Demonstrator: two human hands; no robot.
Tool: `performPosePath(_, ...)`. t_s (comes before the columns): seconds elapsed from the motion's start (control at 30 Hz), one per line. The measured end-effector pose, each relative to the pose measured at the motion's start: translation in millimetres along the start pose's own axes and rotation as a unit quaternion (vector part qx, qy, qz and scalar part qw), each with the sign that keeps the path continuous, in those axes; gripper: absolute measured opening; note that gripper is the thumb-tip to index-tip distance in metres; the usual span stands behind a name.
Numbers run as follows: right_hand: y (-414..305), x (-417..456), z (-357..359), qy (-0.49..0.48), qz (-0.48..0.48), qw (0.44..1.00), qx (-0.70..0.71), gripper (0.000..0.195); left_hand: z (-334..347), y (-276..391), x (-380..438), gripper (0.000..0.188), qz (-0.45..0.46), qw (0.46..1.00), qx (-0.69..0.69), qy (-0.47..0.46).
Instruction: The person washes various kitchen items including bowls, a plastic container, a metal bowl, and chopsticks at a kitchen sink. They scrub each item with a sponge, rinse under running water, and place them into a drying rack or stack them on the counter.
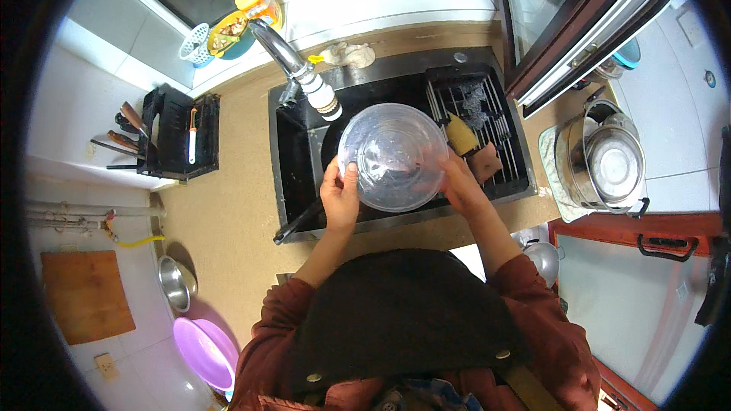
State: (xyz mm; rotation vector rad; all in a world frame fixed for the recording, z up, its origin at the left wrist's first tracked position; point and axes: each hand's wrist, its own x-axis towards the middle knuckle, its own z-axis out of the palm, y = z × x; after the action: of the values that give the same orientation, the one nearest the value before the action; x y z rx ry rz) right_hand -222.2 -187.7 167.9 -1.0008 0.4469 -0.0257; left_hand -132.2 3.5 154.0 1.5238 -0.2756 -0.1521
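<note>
Between my two hands is a clear plastic bowl [394,157], held over the black kitchen sink [298,174]. My left hand [341,194] grips its left rim, thumb on the near side. At the right rim, my right hand [461,185] has hold of it, with some fingers seen blurred through the plastic. Just beyond the bowl's left edge hangs the tap's white nozzle [325,100]; no stream of water shows. Beneath the bowl lies a dark pan, mostly hidden, its black handle [297,221] reaching over the sink's front edge.
Right in the sink, a rack [508,131] bears a yellow sponge [461,133], a pink sponge [485,162] and a steel scourer [473,104]. A steel pot [571,154] stands at right. A knife holder [171,148] and purple basin [205,351] are leftward. An open window frame [588,28] juts in.
</note>
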Motion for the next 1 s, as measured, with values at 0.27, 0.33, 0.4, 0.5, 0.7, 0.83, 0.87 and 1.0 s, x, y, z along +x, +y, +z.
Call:
performPosePath(0.27, 8, 16, -32, -0.035, 0.030, 0.990, 0.136, 0.048, 19, 18, 15, 0.053, -0.273, 0.933, -0.198, -0.127)
performPosePath(0.33, 3, 24, -37, -0.040, 0.046, 0.988, 0.141, 0.049, 27, 27, 19, 0.054, -0.255, 0.943, -0.172, -0.128)
performPosePath(0.4, -8, 27, -39, -0.052, 0.028, 0.990, 0.127, 0.047, 32, 27, 29, 0.060, -0.259, 0.943, -0.156, -0.137)
performPosePath(0.5, -26, 56, -49, 0.005, -0.025, 0.988, 0.150, 0.045, 52, 24, 52, 0.068, -0.239, 0.932, -0.233, -0.145)
performPosePath(0.7, -125, 209, -41, 0.127, -0.180, 0.947, 0.236, 0.057, 25, 2, 47, 0.066, -0.349, 0.929, -0.114, -0.052)
performPosePath(0.83, -174, 314, -45, 0.195, -0.154, 0.952, 0.181, 0.060, -24, -39, 22, 0.047, -0.429, 0.881, -0.186, 0.073)
performPosePath(0.87, -178, 323, -49, 0.213, -0.148, 0.952, 0.164, 0.060, -30, -43, 19, 0.045, -0.441, 0.874, -0.186, 0.087)
performPosePath(1.0, -119, 321, -48, 0.204, -0.131, 0.970, -0.024, 0.055, -56, -71, 10, 0.038, -0.480, 0.845, -0.194, 0.132)
